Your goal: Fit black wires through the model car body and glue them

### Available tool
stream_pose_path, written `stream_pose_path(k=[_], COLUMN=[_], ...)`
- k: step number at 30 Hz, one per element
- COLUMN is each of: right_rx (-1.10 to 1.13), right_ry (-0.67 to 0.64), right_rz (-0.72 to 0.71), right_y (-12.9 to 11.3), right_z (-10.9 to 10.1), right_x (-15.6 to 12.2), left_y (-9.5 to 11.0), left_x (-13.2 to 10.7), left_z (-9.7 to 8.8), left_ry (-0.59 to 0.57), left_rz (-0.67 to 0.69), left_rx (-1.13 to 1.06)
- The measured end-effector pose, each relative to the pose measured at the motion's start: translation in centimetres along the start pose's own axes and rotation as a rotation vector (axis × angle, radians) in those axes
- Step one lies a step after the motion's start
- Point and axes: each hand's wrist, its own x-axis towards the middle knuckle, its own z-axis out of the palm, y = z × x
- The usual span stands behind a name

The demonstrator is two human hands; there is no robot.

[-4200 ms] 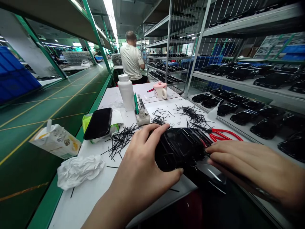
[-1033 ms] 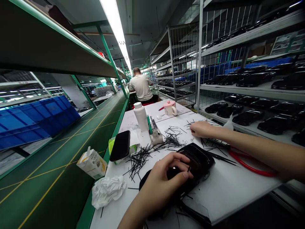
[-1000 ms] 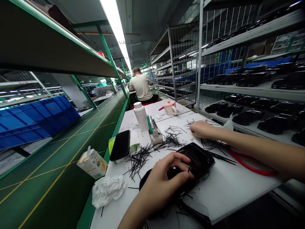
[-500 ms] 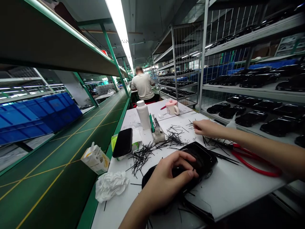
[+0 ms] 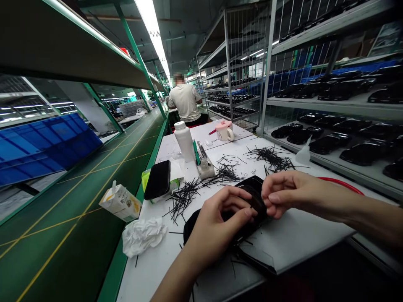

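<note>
black plastic car body (image 5: 255,193), half-hidden, clamped in left hand (image 5: 217,222); unclear whether right hand (image 5: 296,195) grips it

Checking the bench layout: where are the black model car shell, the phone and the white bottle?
Black model car shell (image 5: 255,193): head view, glossy top.
Phone (image 5: 158,180): head view, dark face.
White plastic bottle (image 5: 184,142): head view, middle of body.

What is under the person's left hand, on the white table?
A glossy black plastic car shell lies under the left hand, resting on the white table top. The hand hides its middle, and anything beneath cannot be seen.
</note>
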Motion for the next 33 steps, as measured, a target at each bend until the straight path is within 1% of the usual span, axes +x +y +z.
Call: stream_pose_path(k=[4, 6, 10, 12, 21, 25, 29, 33], right_rx=[0.159, 0.213, 0.264, 0.274, 0.249, 0.242, 0.239, 0.233], right_ry=[0.003, -0.023, -0.125, -0.147, -0.085, -0.08, -0.098, -0.088], right_rz=[0.066, 0.084, 0.076, 0.074, 0.105, 0.115, 0.092, 0.103], right_y=[0.2, 0.3, 0.7, 0.8, 0.7, 0.8, 0.9, 0.9], right_z=[1.5, 2.0, 2.1, 2.1, 1.7, 1.7, 2.1, 2.4], right_x=[-0.4, -0.5, -0.5, -0.5, -0.6, -0.4, -0.4, -0.5], left_y=[0.3, 0.4, 0.5, 0.5, 0.5, 0.5, 0.3, 0.2], left_x=[-0.1, -0.2, -0.2, -0.2, -0.3, -0.2, -0.1, -0.1], left_z=[0.3, 0.3, 0.2, 0.2, 0.4, 0.4, 0.3, 0.3], left_ry=[0.029, 0.038, 0.013, 0.008, 0.024, 0.009, 0.002, 0.001], left_rz=[0.039, 0.061, 0.095, 0.114, 0.132, 0.127, 0.117, 0.115], left_rx=[0.056, 0.053, 0.031, 0.037, 0.077, 0.122, 0.171, 0.181])
